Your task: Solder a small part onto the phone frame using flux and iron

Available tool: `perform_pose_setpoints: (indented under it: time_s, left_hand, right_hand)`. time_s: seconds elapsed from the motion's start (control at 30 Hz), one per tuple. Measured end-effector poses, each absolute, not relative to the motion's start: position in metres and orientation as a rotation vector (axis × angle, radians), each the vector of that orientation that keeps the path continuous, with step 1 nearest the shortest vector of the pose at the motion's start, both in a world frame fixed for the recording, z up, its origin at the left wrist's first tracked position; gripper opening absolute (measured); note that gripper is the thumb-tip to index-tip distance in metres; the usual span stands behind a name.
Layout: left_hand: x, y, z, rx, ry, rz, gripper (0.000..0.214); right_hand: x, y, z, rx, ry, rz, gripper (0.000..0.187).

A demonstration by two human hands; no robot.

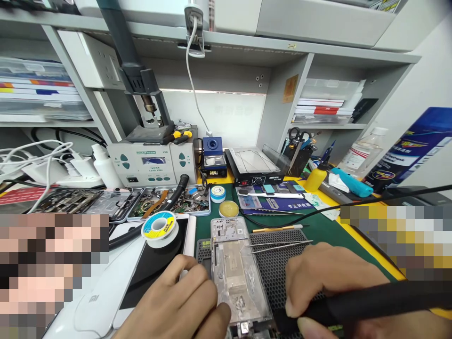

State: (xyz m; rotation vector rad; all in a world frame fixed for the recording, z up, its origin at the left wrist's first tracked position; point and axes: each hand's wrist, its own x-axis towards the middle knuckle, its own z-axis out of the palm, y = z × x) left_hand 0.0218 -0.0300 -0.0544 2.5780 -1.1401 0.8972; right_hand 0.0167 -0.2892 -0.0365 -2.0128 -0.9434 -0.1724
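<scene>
A stripped phone frame (231,268) lies upright along the mat before me, its inner metal side showing and its lower end cut off by the picture edge. My left hand (187,301) is closed at the frame's lower left edge, its fingertips partly hidden. In my right hand (318,292) is a thick black rod-shaped tool (374,301), held between thumb and fingers. The tool's dark tip reaches close to the frame's lower right corner; I cannot tell whether it touches. Metal tweezers (282,246) lie across the frame's right edge and the black honeycomb mat (271,263).
On the left stand a solder wire spool (159,228), a white phone-like panel (106,287) and trays of opened phone parts (173,200). Behind are a soldering station (151,162), flux tins (229,208) and a heating plate (257,165). A black cable (353,202) crosses the right side.
</scene>
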Motion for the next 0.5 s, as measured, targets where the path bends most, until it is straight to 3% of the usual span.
perform_pose_setpoints:
  time_s: [0.2,0.5]
  left_hand:
    - [0.014,-0.028,-0.056,2.583,-1.101,0.867,0.030]
    - [-0.016,0.001,-0.048,2.677,-0.927,0.701,0.030]
  right_hand:
    - [0.024,-0.283,-0.017,-2.033,-0.793,-0.282,0.019]
    - [0.043,-0.285,-0.014,-1.630,-0.421,0.163,0.008]
